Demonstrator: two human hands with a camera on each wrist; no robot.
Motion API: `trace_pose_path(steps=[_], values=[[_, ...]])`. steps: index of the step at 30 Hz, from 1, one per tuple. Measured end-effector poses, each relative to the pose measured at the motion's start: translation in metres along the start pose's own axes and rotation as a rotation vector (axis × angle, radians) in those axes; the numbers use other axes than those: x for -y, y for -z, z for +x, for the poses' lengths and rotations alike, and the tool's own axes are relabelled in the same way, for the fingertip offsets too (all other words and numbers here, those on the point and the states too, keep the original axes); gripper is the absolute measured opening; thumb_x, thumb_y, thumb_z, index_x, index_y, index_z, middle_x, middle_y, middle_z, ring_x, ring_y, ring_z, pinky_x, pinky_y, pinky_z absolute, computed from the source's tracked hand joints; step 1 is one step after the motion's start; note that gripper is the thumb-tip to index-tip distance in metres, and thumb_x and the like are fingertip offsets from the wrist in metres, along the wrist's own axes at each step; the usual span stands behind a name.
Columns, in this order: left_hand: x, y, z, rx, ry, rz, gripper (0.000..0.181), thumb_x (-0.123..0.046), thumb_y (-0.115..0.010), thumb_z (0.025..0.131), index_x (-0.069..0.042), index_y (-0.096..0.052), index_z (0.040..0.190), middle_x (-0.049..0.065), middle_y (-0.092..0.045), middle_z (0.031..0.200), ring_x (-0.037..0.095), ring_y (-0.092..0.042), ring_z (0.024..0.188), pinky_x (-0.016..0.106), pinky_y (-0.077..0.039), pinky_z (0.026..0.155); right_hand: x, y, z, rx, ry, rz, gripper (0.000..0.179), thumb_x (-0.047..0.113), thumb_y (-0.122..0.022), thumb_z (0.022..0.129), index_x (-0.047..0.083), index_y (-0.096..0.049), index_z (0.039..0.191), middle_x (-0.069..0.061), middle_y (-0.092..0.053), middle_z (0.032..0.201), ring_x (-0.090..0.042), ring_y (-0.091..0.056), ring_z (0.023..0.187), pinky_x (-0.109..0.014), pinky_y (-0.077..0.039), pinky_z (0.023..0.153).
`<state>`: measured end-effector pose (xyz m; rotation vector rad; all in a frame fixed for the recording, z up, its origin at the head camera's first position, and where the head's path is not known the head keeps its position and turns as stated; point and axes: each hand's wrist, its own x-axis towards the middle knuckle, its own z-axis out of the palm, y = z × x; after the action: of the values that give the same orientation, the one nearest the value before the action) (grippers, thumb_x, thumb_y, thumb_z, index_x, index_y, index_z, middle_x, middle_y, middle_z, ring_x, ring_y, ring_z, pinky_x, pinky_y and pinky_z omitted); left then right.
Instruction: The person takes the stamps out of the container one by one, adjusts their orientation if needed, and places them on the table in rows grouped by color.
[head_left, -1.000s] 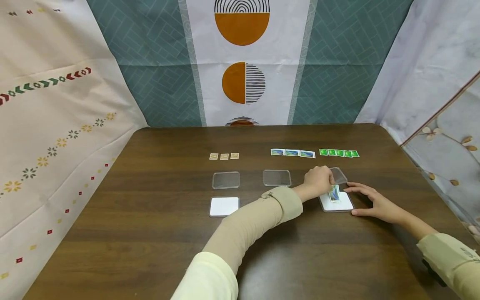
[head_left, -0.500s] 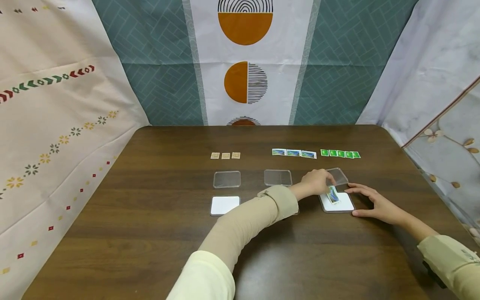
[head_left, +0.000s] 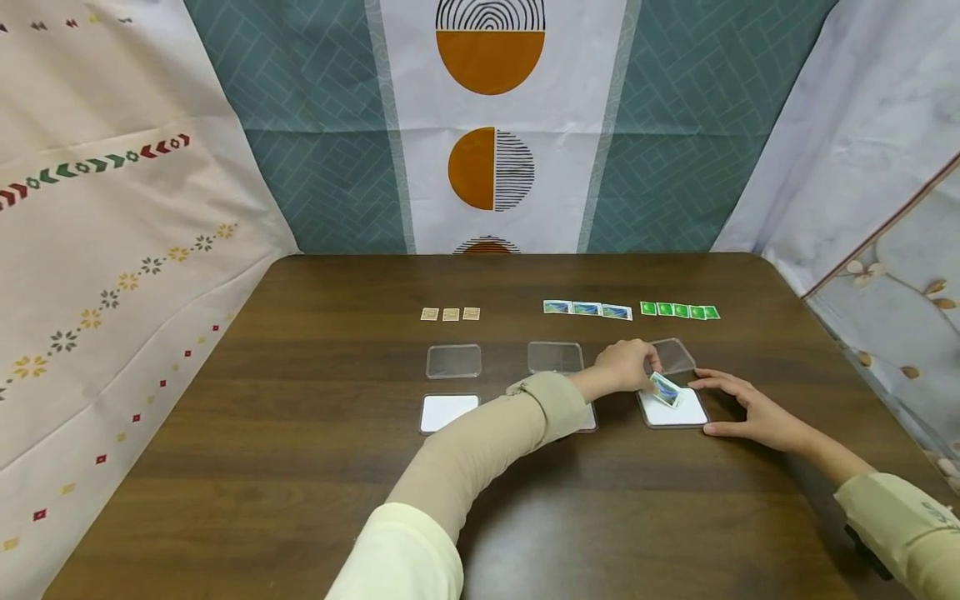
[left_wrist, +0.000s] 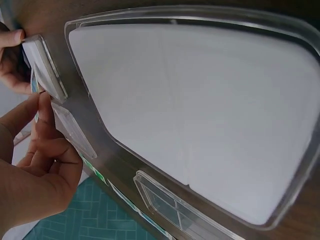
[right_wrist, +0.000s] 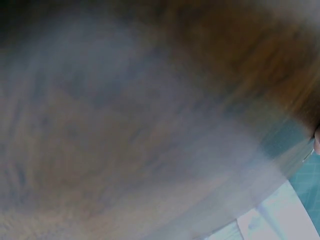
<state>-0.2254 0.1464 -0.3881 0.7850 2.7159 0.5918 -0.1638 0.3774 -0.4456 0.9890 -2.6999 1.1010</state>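
My left hand (head_left: pixel 624 365) pinches a small stamp (head_left: pixel 664 390) with a blue-green picture and white border between thumb and fingertips. The stamp slants just over the white insert of a shallow clear case (head_left: pixel 686 414) at the right. Seen from the left wrist, the same stamp (left_wrist: pixel 34 82) is nearly edge-on beside the fingertips (left_wrist: pixel 44 100). My right hand (head_left: pixel 753 414) spreads its thumb and fingers along the case's right side, touching its corners. Behind this case lies a clear lid (head_left: pixel 673 357), partly covered by the left hand. The right wrist view is mostly blurred.
Another white-filled case (head_left: pixel 450 412) lies left; a middle one (head_left: pixel 588 419) is mostly under the left sleeve. Clear lids (head_left: pixel 453 361) (head_left: pixel 555 357) lie behind them. Farther back sit tan stamps (head_left: pixel 450 314), blue landscape stamps (head_left: pixel 587 308) and several green stamps (head_left: pixel 680 310) in rows.
My left hand has shifted slightly left and turned the stamp from upright to a diagonal slant over the case. The right hand has stayed at the case's side.
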Motion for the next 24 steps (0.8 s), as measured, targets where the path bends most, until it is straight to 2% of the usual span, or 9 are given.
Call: trace_pose_path(steps=[6, 14, 17, 21, 24], values=[[0.004, 0.002, -0.004, 0.002, -0.011, -0.023, 0.018, -0.027, -0.077, 0.078, -0.023, -0.065, 0.09, -0.011, -0.064, 0.096, 0.006, -0.049, 0.068, 0.019, -0.037, 0.054, -0.001, -0.002, 0.0, 0.005, 0.011, 0.019, 0.057, -0.002, -0.075, 0.072, -0.001, -0.053, 0.124, 0.021, -0.033, 0.141, 0.017, -0.023, 0.128, 0.0, -0.018, 0.094], [0.009, 0.007, -0.007, -0.008, -0.036, -0.085, 0.02, -0.025, -0.078, 0.077, -0.021, -0.065, 0.092, -0.009, -0.066, 0.099, 0.006, -0.048, 0.068, 0.019, -0.038, 0.055, -0.001, 0.0, -0.001, 0.005, -0.02, -0.003, 0.057, 0.001, -0.076, 0.073, 0.003, -0.053, 0.125, 0.024, -0.031, 0.141, 0.018, -0.02, 0.126, 0.001, -0.016, 0.093], [0.013, 0.012, -0.011, -0.013, -0.042, -0.133, 0.022, -0.024, -0.078, 0.077, -0.02, -0.065, 0.093, -0.007, -0.069, 0.091, 0.005, -0.05, 0.064, 0.019, -0.037, 0.055, -0.001, 0.0, 0.0, 0.006, -0.015, -0.005, 0.057, 0.001, -0.076, 0.073, 0.002, -0.053, 0.125, 0.024, -0.031, 0.14, 0.018, -0.02, 0.127, 0.001, -0.017, 0.093], [0.023, 0.02, -0.012, -0.023, -0.071, -0.224, 0.022, -0.019, -0.077, 0.078, -0.015, -0.065, 0.096, -0.002, -0.072, 0.082, 0.007, -0.062, 0.063, 0.017, -0.039, 0.057, 0.0, 0.0, 0.0, 0.002, -0.01, -0.002, 0.057, 0.0, -0.076, 0.073, 0.0, -0.052, 0.124, 0.025, -0.031, 0.14, 0.018, -0.021, 0.127, 0.001, -0.017, 0.093], [0.032, 0.025, -0.013, -0.039, -0.091, -0.278, 0.023, -0.015, -0.075, 0.08, -0.012, -0.065, 0.1, 0.002, -0.074, 0.082, 0.01, -0.07, 0.072, 0.017, -0.039, 0.061, 0.0, 0.0, 0.0, 0.003, -0.008, 0.0, 0.057, 0.0, -0.075, 0.073, -0.001, -0.052, 0.125, 0.025, -0.03, 0.14, 0.018, -0.02, 0.127, 0.001, -0.017, 0.093]])
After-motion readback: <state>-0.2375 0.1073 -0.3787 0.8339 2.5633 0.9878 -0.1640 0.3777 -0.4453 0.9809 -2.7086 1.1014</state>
